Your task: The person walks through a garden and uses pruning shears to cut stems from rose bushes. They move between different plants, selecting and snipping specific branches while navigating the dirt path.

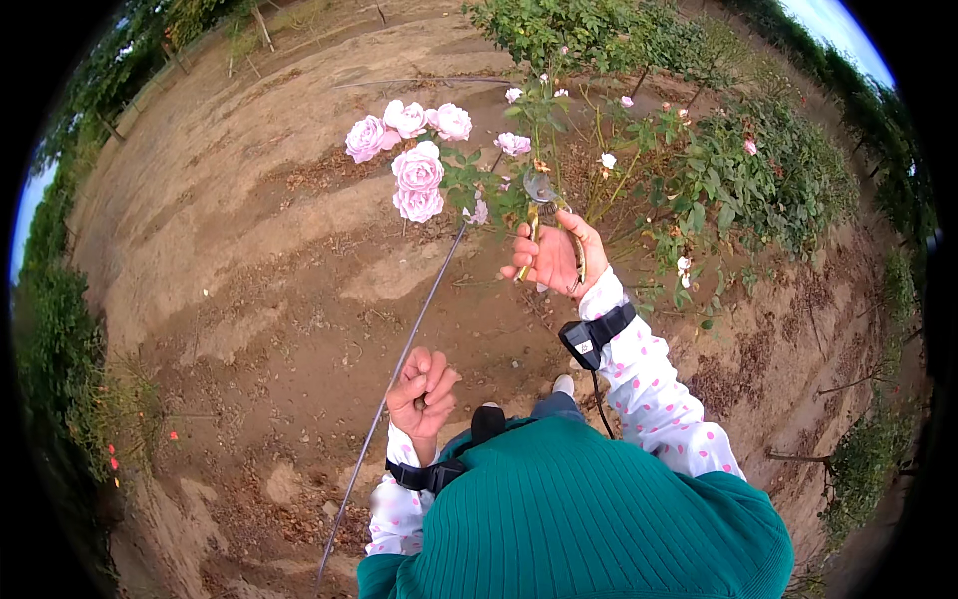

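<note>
In my right hand (557, 258) I hold a pair of pruning shears (540, 196), handles spread and blades pointing away from me. The shears' head is among the leaves and thin stems of a rose bush (554, 123). Just left of the blades hangs a cluster of large pale pink roses (417, 166); a smaller pink rose (513, 144) is above them to the right. My left hand (423, 393) is raised in front of my body with its fingers curled, near a thin dark hose (414, 329). Whether anything small is inside those fingers cannot be made out.
A dense rose bush (763, 168) with some withered blooms spreads at the right. More green shrubs (576, 30) stand at the back. The hose runs along bare brown soil (299, 329) strewn with dry leaves. A low plant (112, 419) with red flowers is at the left.
</note>
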Demonstrator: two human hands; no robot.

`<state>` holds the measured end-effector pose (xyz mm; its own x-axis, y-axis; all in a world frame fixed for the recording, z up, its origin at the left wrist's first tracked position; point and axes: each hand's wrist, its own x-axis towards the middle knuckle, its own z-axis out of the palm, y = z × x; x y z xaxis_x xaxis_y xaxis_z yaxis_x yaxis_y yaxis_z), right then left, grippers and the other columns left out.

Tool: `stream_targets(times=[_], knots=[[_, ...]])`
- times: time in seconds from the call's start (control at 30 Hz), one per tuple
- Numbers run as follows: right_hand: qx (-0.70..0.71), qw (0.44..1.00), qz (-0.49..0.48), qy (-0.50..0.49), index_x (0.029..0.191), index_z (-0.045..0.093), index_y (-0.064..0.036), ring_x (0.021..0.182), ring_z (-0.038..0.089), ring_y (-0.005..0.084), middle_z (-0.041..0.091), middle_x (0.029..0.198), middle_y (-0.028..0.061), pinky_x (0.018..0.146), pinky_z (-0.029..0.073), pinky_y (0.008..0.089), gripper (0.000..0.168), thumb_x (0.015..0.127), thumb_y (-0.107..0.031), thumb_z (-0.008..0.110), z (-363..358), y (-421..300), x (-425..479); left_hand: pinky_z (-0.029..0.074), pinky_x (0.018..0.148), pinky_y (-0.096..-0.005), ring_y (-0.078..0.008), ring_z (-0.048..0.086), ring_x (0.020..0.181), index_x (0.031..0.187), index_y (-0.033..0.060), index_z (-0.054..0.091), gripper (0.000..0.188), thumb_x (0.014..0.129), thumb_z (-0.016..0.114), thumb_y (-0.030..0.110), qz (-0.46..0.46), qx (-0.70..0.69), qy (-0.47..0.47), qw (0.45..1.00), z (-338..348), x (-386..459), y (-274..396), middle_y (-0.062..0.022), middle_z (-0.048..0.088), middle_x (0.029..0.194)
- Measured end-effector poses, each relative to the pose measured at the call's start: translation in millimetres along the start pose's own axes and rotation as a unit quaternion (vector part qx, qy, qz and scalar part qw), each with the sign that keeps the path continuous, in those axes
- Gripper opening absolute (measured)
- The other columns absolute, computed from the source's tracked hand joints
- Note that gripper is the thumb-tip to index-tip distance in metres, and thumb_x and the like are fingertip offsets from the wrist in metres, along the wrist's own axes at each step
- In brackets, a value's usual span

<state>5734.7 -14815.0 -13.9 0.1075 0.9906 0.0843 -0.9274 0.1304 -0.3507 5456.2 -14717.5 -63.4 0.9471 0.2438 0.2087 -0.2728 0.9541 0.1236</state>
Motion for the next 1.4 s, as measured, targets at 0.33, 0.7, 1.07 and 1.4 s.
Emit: stream_targets(times=[0.33,0.7,1.07,1.4], knots=[[0.085,0.995,0.039,0.019,0.088,0.05,-0.006,0.055,0.042,0.0145,0.042,0.068,0.0008,0.063,0.049,0.0394,0.028,0.091,-0.033,0.047,-29.1,-8.9,11.6,0.031,0.043,-0.0185,-0.0109,0.038,0.061,0.096,0.0022,0.049,0.013,0.084,0.055,0.001,0.026,-0.013,-0.004,1.0,1.5,-4.4,3.4,-0.0059,0.041,0.076],[-0.063,0.997,0.027,0.02,0.098,0.05,-0.005,0.076,0.052,0.026,0.049,0.08,0.0081,0.091,0.04,0.0517,0.035,0.086,-0.038,0.048,16.0,15.6,-24.7,0.031,0.043,-0.0186,-0.0109,0.038,0.06,0.097,0.0025,0.05,0.014,0.084,0.055,0.002,0.028,-0.016,-0.002,0.999,-4.7,-1.4,14.0,-0.0056,0.042,0.076],[-0.095,0.988,0.099,0.068,0.097,0.051,-0.004,0.077,0.053,0.0263,0.05,0.079,0.0095,0.089,0.042,0.0509,0.033,0.089,-0.035,0.044,1.1,39.5,-63.6,0.031,0.042,-0.0187,-0.0093,0.037,0.059,0.093,0.0053,0.048,0.011,0.086,0.056,0.005,0.049,-0.016,0.007,0.999,-6.8,-3.0,31.3,-0.0018,0.039,0.074],[-0.087,0.98,0.117,0.134,0.096,0.051,-0.003,0.076,0.054,0.0281,0.051,0.079,0.0104,0.086,0.044,0.0511,0.034,0.089,-0.035,0.044,-13.0,52.1,-64.8,0.029,0.041,-0.0195,-0.0095,0.036,0.059,0.096,0.0043,0.051,0.009,0.087,0.052,0.005,0.068,-0.065,0.053,0.994,-12.7,-3.3,42.0,-0.0017,0.04,0.075]])
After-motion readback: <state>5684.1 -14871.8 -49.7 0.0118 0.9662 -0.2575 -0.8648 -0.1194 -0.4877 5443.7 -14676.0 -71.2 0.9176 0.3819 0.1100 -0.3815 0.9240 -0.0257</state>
